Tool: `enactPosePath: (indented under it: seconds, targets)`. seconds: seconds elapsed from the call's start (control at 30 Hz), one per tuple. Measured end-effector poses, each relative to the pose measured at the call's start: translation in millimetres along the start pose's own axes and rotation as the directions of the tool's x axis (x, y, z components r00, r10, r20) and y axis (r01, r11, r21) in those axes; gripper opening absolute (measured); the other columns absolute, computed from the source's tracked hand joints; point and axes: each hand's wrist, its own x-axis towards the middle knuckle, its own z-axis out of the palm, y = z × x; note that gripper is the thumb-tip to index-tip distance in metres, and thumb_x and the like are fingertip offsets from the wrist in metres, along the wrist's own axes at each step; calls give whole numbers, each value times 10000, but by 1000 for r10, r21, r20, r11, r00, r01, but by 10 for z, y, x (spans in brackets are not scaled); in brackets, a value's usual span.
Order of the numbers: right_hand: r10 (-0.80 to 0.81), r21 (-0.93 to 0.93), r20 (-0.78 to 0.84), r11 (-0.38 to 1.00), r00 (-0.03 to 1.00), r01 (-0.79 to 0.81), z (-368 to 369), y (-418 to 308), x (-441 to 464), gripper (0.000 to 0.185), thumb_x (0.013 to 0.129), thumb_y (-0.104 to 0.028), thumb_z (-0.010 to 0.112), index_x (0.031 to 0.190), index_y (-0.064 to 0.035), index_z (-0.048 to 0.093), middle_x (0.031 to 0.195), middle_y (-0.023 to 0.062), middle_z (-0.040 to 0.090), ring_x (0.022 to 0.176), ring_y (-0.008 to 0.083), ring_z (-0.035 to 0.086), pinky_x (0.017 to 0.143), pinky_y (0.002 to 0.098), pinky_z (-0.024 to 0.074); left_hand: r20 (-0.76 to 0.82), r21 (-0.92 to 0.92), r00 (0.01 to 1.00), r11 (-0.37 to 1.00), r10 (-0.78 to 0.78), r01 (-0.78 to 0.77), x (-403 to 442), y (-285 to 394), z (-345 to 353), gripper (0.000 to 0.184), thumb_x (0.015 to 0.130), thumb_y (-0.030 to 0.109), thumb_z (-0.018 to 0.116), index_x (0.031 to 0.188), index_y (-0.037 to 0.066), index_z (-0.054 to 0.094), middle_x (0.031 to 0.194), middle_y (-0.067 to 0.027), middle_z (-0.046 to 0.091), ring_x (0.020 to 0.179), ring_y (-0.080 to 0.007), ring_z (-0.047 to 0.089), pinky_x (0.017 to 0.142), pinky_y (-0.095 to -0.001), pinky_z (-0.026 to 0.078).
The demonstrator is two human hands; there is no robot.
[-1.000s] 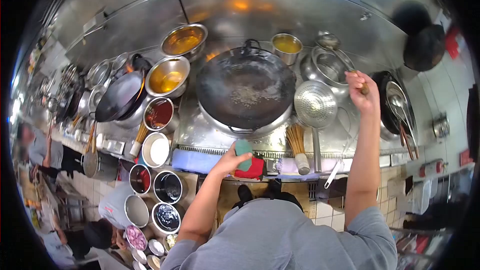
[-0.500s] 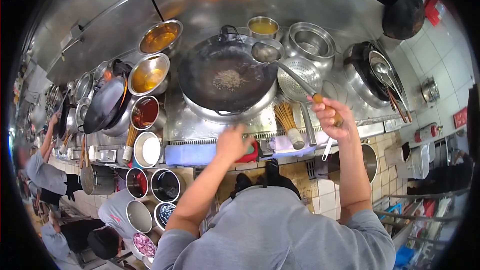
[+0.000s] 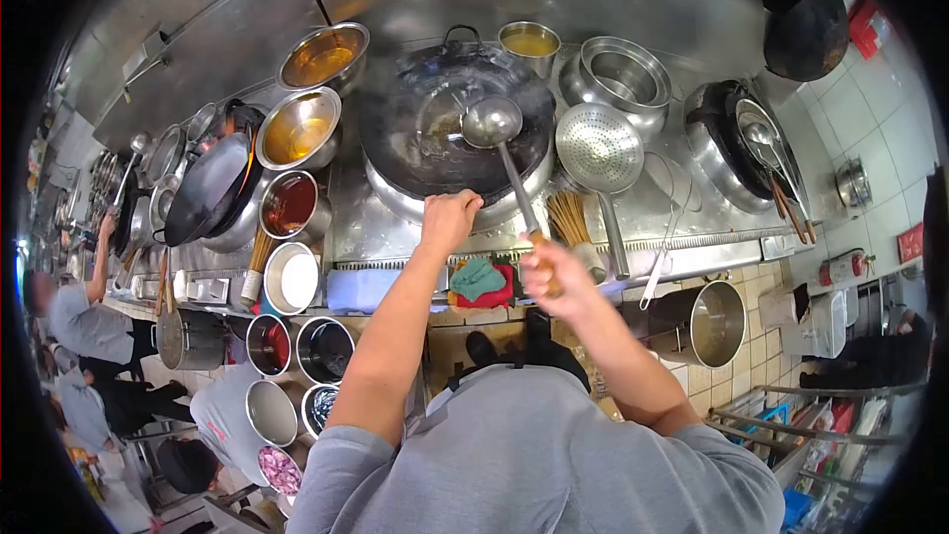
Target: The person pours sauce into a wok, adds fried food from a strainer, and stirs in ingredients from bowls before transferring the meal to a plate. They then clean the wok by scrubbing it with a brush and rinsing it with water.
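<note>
A large black wok (image 3: 395, 129) sits on the burner in front of me. My left hand (image 3: 452, 218) is closed at the wok's near rim, where its small handle was visible earlier; the fingers hide what they grip. My right hand (image 3: 561, 279) is wrapped round the wooden handle of a steel ladle (image 3: 492, 122), whose bowl is inside the wok. Some wet-looking matter lies by the ladle's bowl, too unclear to name. A green cloth (image 3: 476, 279) rests on a red cloth (image 3: 499, 297) at the stove's front edge, below my left hand.
A perforated strainer (image 3: 599, 148) and a bamboo brush (image 3: 569, 218) lie right of the wok. Bowls of yellow liquid (image 3: 299, 138) and a pot of red sauce (image 3: 289, 204) stand left. Stacked pans (image 3: 733, 153) are at the right. Co-workers (image 3: 94, 321) stand far left.
My left hand has let go of the green cloth and moved up to the wok's rim. My right hand has brought the ladle left and down, its bowl now in the wok.
</note>
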Motion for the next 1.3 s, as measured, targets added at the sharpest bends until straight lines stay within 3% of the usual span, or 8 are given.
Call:
enactPosePath:
  seconds: [0.23, 0.3, 0.57, 0.63, 0.83, 0.9, 0.93, 1.3]
  targets:
    - [-57, -413, -70, 910, 996, 23, 42, -329, 205, 232, 851, -40, 515, 1078, -61, 466, 741, 43, 519, 509, 107, 469, 424, 247, 396, -156, 116, 987, 993, 32, -13, -158, 111, -79, 120, 839, 244, 584, 812, 128, 603, 781, -51, 605, 821, -278, 550, 796, -451, 374]
    - [-248, -854, -141, 519, 958, 9, 142, -445, 143, 273, 866, -67, 526, 1122, -51, 432, 750, 31, 495, 485, 94, 441, 402, 237, 358, -161, 144, 985, 987, -53, 77, -174, 131, -9, 105, 830, 262, 594, 816, 158, 602, 806, -20, 562, 866, -243, 531, 771, -461, 368]
    - [-643, -836, -111, 473, 758, 278, -137, -1695, 31, 512, 846, -100, 532, 1318, -39, 345, 760, 91, 572, 526, 190, 543, 448, 322, 436, -166, 58, 981, 993, -97, 108, -213, 148, -7, 104, 817, 240, 613, 840, 141, 637, 852, -53, 566, 899, -277, 523, 770, -442, 400]
    - [-837, -851, 333, -465, 435, -243, -421, -2202, 402, 556, 800, -92, 527, 1307, 27, 334, 952, 227, 627, 694, 376, 628, 606, 420, 506, -138, 48, 986, 994, -94, 102, -213, 121, -3, 104, 815, 230, 617, 846, 133, 640, 839, -63, 563, 886, -287, 521, 757, -418, 408]
    - [-778, -861, -116, -231, 618, -453, -637, -3645, 1238, 342, 749, -17, 464, 1078, 51, 522, 856, 243, 622, 644, 346, 632, 577, 410, 514, -172, 80, 983, 993, -67, 81, -205, 162, 14, 126, 802, 193, 634, 899, 120, 669, 838, -74, 570, 853, -288, 514, 748, -404, 421]
    - [-492, -488, -439, 833, 752, 261, -771, -3884, 1424, 80, 743, 18, 437, 753, -22, 506, 635, 120, 525, 516, 232, 542, 462, 350, 471, -161, 81, 986, 995, -37, 51, -198, 136, 11, 129, 800, 184, 635, 901, 118, 678, 827, -74, 575, 828, -288, 513, 742, -398, 425]
    - [-418, -207, -404, 908, 813, 364, -733, -3961, 1373, 145, 761, 24, 440, 657, -65, 393, 571, 32, 389, 474, 137, 434, 414, 265, 410, -174, 60, 985, 998, -23, 34, -197, 125, 13, 129, 800, 175, 636, 906, 119, 683, 808, -80, 573, 807, -291, 510, 736, -392, 427]
    - [-388, 364, 79, 868, 918, 336, 370, -3185, 67, 105, 805, 15, 441, 708, 7, 401, 671, 55, 447, 549, 132, 463, 504, 233, 444, -194, -44, 981, 998, 26, -35, -168, 46, -4, 102, 777, 171, 658, 858, 126, 700, 718, -74, 578, 705, -287, 512, 644, -382, 432]
